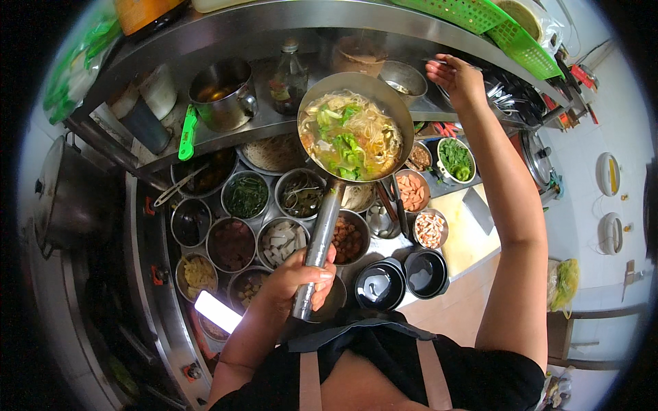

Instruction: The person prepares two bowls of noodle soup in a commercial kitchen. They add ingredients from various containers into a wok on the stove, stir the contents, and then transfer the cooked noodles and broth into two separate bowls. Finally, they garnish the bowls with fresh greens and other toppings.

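My left hand [308, 277] is closed around the metal handle of a deep steel pan [407, 123]. Noodles in broth [375, 115] with green leaves fill the pan, held above the ingredient bowls. Up at the right, my right hand [455, 77] is raised by the steel shelf, near a metal bowl [403, 82] and a rack of cutlery [504, 97]. Its fingers are partly bent, and a thin metal edge shows behind them; whether they hold it cannot be told. Below the pan, two black bowls [380, 285] stand side by side.
Steel bowls of sliced sausage [411, 190], greens [245, 195] and white pieces [282, 241] crowd the counter. A cleaver [478, 210] lies on a cutting board [462, 251]. The shelf [277, 126] carries a steel mug [223, 108] and a glass bottle [289, 77]. A large pot [67, 190] stands left.
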Action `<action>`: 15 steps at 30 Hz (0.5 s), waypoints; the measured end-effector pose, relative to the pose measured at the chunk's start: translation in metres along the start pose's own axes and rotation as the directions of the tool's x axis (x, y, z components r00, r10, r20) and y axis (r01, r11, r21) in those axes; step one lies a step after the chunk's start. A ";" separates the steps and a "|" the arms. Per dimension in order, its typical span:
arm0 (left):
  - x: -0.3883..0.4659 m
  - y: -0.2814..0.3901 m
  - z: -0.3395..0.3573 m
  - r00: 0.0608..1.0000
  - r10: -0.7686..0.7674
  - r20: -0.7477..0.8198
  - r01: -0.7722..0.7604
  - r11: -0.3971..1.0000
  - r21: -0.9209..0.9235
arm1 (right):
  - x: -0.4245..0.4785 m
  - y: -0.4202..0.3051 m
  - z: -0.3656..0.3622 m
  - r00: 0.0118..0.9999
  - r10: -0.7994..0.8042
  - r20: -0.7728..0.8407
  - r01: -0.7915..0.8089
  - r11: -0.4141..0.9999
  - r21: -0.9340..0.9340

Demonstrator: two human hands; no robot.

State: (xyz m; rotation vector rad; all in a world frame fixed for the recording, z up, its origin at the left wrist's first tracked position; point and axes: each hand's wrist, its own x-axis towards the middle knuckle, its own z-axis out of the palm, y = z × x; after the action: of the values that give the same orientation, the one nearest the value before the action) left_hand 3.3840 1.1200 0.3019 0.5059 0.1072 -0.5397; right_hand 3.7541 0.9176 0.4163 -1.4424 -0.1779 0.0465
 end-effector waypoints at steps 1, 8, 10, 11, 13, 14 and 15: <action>0.000 0.000 0.001 1.000 0.001 0.004 -0.001 1.000 -0.003 | -0.002 0.000 0.006 1.000 -0.018 0.012 0.018 0.999 -0.035; 0.000 0.000 0.011 0.998 0.015 -0.054 -0.013 0.999 0.038 | 0.000 0.000 0.040 0.980 -0.056 0.190 0.105 0.961 -0.258; -0.001 0.000 0.015 0.997 0.026 -0.079 -0.022 0.998 0.051 | -0.001 0.000 0.042 0.986 -0.038 0.159 0.069 0.979 -0.192; -0.001 0.001 0.016 0.996 0.027 -0.084 -0.023 0.998 0.053 | -0.002 0.001 0.040 0.991 -0.050 0.124 0.068 0.987 -0.147; -0.002 0.001 0.017 0.996 0.029 -0.084 -0.024 0.998 0.058 | -0.002 0.000 0.031 0.997 -0.068 0.048 0.070 0.996 -0.057; -0.002 0.002 0.017 0.996 0.030 -0.078 -0.026 0.998 0.061 | -0.001 0.000 0.026 0.998 -0.068 0.017 0.068 0.997 -0.020; -0.002 0.002 0.017 0.997 0.031 -0.073 -0.026 0.998 0.065 | 0.000 -0.002 0.019 0.999 -0.034 -0.009 0.034 0.999 0.005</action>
State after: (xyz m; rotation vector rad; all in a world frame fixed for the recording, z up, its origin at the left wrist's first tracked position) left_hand 3.3828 1.1141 0.3186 0.5895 0.1534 -0.4980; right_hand 3.7511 0.9364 0.4207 -1.4337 -0.1950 0.0123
